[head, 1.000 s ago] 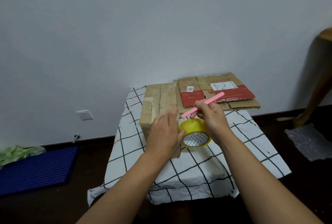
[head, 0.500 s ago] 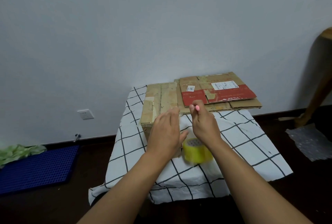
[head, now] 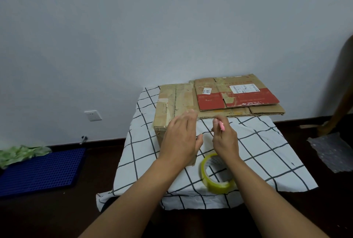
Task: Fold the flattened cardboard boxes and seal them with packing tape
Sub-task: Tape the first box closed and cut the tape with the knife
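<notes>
We see the tabletop [head: 257, 151] under a white cloth with a black grid, set against a pale wall. At its far right lie the flattened cardboard boxes [head: 236, 97], stacked, the top one banded red with a white label. Beside them on the left stands the folded box [head: 174, 104], brown, old tape along its top. Our left hand [head: 181, 138] hovers over the box's near right edge, fingers spread and gripping nothing. Our right hand [head: 225, 138] is curled around a pink pen-like tool [head: 222, 127], just right of the left. Nearest us, the yellow roll of packing tape [head: 216, 175] rests tilted on the cloth, under the right wrist.
</notes>
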`<state>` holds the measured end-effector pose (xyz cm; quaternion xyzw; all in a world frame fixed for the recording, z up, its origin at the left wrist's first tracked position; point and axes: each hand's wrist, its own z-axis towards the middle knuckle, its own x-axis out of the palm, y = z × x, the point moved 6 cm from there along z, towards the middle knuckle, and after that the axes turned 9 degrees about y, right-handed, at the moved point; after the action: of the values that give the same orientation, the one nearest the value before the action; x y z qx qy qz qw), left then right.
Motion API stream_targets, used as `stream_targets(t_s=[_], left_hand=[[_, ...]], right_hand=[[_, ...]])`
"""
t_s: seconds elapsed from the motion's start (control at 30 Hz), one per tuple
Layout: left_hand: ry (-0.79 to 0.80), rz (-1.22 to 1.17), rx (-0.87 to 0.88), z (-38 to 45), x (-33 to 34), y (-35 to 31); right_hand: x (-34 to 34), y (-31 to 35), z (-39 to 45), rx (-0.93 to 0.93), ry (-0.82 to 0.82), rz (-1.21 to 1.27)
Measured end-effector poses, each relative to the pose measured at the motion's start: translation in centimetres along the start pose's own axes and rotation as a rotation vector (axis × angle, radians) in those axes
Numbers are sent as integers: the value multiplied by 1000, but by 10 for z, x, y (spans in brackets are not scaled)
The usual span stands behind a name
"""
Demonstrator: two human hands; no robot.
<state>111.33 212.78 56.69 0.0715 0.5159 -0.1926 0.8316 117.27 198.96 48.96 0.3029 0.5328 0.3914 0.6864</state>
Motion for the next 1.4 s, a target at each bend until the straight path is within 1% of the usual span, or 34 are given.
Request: stream_targets(t_s=[0.17, 0.27, 0.33, 0.5, 0.6, 0.7, 0.93, 1.1, 1.23, 1.3, 1.4], left_hand=[[17, -38, -46, 1, -3, 1], [79, -1, -137, 0, -6, 5], [110, -17, -151, -2, -7, 7], [95, -193, -145, -9, -18, 17], [105, -168, -127, -12, -17, 21], [95, -144, -114, -14, -16, 23], [85, -140, -87, -13, -18, 25], [76, -76, -146, -21, -16, 27], [76, -40, -150, -25, -16, 27], [85, -32, -204, -27, -17, 30], [89, -54, -280, -34, -14, 34]], right_hand=[[-12, 15, 10, 15, 66, 348], [-16, 31, 9, -44, 129, 387], [-15, 43, 7, -54, 167, 409], [-10, 62, 1, 12, 246, 465], [-6, 70, 0, 77, 277, 575], [-2, 75, 0, 123, 292, 633], [6, 76, -2, 207, 284, 732], [12, 74, -8, 255, 251, 661], [15, 73, -13, 289, 236, 645], [10, 72, -16, 285, 164, 614], [-11, 75, -19, 174, -46, 468]])
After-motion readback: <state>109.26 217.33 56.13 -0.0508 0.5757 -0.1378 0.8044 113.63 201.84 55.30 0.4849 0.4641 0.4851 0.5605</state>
